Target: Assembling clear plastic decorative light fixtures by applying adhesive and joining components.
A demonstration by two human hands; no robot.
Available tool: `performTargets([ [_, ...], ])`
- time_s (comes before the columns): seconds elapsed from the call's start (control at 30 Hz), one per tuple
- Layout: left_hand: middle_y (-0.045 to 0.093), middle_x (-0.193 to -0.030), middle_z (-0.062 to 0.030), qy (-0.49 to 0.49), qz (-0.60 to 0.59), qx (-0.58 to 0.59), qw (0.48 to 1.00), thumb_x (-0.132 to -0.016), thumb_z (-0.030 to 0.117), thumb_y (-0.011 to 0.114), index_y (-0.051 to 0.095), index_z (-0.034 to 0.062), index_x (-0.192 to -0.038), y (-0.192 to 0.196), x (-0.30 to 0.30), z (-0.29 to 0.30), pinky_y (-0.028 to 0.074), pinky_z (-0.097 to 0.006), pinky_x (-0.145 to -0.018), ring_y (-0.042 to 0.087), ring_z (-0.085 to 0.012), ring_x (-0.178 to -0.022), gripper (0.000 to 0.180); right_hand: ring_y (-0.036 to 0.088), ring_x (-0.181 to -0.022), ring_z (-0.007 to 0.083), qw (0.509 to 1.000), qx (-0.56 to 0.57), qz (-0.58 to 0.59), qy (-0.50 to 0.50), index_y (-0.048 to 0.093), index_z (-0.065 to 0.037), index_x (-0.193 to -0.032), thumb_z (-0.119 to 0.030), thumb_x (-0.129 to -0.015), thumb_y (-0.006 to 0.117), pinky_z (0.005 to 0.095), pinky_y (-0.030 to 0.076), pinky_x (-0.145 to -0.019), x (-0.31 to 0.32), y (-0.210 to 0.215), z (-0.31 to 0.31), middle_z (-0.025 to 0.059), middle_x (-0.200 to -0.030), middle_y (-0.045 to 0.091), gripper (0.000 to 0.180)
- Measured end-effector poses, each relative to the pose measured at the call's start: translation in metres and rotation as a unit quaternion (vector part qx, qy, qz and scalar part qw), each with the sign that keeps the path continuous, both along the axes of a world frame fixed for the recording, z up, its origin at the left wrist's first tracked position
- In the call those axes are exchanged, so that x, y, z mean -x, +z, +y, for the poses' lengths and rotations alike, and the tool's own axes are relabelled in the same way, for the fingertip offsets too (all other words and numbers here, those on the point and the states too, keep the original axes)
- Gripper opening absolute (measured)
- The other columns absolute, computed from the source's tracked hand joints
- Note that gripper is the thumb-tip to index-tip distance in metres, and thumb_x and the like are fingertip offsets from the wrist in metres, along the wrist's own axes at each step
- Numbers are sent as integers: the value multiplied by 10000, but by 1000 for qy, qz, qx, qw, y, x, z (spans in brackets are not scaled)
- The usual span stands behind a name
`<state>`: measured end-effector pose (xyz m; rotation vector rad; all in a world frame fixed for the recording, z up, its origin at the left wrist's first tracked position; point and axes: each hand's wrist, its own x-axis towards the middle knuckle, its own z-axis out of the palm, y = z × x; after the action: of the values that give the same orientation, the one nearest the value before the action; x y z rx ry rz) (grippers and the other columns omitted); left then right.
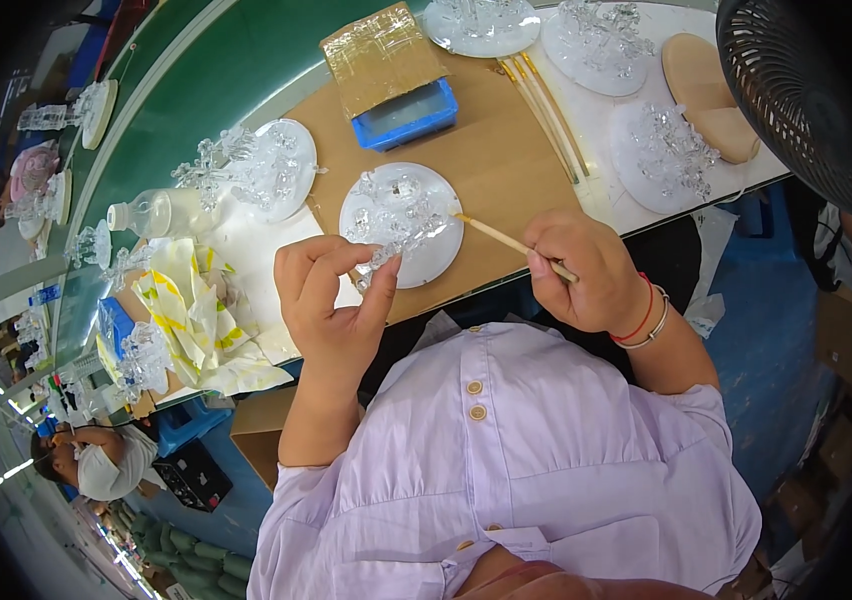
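A round white disc (441,262) lies on the brown cardboard in front of me, with a clear, glassy ornament (398,215) standing on it. At the disc's near left, my left hand (331,300) pinches the lower edge of that ornament between thumb and fingertips. My right hand (578,268) is closed round a thin wooden-handled brush (501,238). The brush slants left, and its tip meets the right side of the ornament or lies just over it; I cannot tell which. Small details of the clear pieces are hard to make out.
Behind the disc stands a blue box (408,125) with a taped cardboard flap (386,60). Several thin brushes (546,115) lie to its right. More white discs with clear ornaments (281,170) surround the cardboard (506,150). A black fan (806,100) stands far right; crumpled patterned paper (191,320) lies left.
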<state>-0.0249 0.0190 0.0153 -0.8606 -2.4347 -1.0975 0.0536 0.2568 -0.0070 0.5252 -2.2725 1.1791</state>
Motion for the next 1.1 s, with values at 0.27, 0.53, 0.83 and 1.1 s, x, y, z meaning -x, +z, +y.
performTargets([
  [0.27, 593, -835, -42, -6, 2, -3, 1000, -634, 44, 824, 671, 93, -843, 3, 1, -1, 398, -311, -702, 512, -205, -790, 263, 591, -666, 295, 999, 17, -5, 36, 499, -8, -908, 66, -802, 567, 345, 489, -596, -2, 3, -7, 142, -815, 595, 146],
  [0.53, 613, -976, -62, -27, -1, 36, 999, -652, 159, 840, 702, 97, -931, 7, 4, -12, 418, -343, -808, 521, -247, -939, 318, 572, -633, 286, 999, 18, -21, 26, 496, -8, -907, 65, -807, 557, 340, 476, -573, -1, 7, -5, 140, -801, 589, 138],
  [0.83, 625, -1047, -75, -42, 6, 44, 998, -753, 178, 761, 686, 85, -997, 4, 11, -27, 406, -372, -892, 521, -279, -1022, 272, 564, -628, 285, 999, 24, -4, 24, 484, -4, -942, 72, -819, 543, 343, 460, -558, 5, 1, -18, 146, -796, 580, 156],
  [1.1, 641, -1031, -62, -57, -17, 68, 996, -719, 136, 785, 681, 82, -988, -1, 7, -30, 402, -354, -890, 553, -260, -999, 294, 556, -622, 289, 998, 36, -30, 43, 476, -6, -942, 74, -824, 542, 345, 456, -562, 8, 4, -20, 148, -783, 572, 157],
])
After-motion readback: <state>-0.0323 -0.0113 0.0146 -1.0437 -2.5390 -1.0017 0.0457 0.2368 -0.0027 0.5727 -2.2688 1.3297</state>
